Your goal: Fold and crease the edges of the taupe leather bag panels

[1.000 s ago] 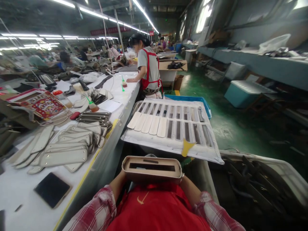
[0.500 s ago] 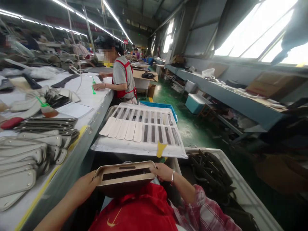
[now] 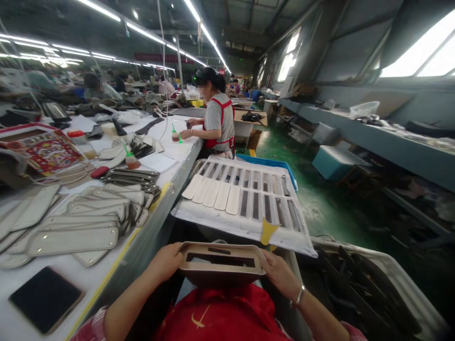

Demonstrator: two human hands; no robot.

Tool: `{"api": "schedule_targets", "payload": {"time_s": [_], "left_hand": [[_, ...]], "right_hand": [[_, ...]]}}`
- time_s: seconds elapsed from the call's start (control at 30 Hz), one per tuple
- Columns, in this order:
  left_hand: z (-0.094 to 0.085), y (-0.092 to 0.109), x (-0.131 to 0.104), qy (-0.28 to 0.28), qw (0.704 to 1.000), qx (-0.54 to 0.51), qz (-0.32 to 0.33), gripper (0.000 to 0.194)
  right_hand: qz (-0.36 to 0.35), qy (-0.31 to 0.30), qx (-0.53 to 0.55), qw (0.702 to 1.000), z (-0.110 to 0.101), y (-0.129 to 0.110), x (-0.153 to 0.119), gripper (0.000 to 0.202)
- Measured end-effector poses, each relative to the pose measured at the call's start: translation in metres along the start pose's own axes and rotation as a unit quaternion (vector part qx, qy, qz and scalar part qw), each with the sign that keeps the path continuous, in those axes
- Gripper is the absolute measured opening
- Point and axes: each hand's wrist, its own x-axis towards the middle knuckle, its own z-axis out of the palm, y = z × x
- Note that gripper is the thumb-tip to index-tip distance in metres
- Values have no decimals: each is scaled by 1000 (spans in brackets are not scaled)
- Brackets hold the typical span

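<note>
In front of my red apron, I hold a box-shaped, dark-sided leather bag piece [image 3: 222, 278] at both ends. Its beige upper face has a long slot and a smaller dark strip. My left hand [image 3: 168, 259] grips the left end, and my right hand [image 3: 282, 273], with a bracelet at the wrist, grips the right end. Some fingers are hidden behind the piece. Just beyond it stands a white slotted frame [image 3: 220, 223] with several pale rounded strips [image 3: 212, 193] laid along its left part. A yellow tab [image 3: 269, 231] hangs on its near edge.
On the left table [image 3: 101, 297] lie several pale panels [image 3: 73, 238], dark panels [image 3: 131, 176], a phone-like dark slab [image 3: 46, 299] and glue bottles [image 3: 132, 162]. A white bin [image 3: 394, 270] with dark pieces stands at right. A co-worker [image 3: 215, 121] works at the table ahead.
The view has swung left, so more of the table and the dark slab show. Both hands still hold the bag piece, which now sits more level.
</note>
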Motion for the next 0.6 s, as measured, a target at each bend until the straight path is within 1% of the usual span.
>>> {"api": "schedule_targets", "payload": {"time_s": [0.13, 0.3, 0.43, 0.53, 0.6], "left_hand": [[-1, 1, 7, -5, 1000, -2, -4, 35], [-3, 4, 6, -14, 1000, -12, -16, 36], [-2, 4, 5, -19, 999, -42, -8, 38], [2, -1, 14, -11, 998, -49, -25, 43], [4, -4, 22, -15, 998, -59, -16, 44]], "right_hand": [[35, -6, -48, 998, -5, -11, 8, 35], [68, -1, -58, 996, -11, -12, 14, 36], [65, 2, -59, 996, -13, -16, 11, 39], [54, 13, -60, 997, -11, -24, 13, 42], [59, 10, -58, 997, -14, -25, 15, 43]]}}
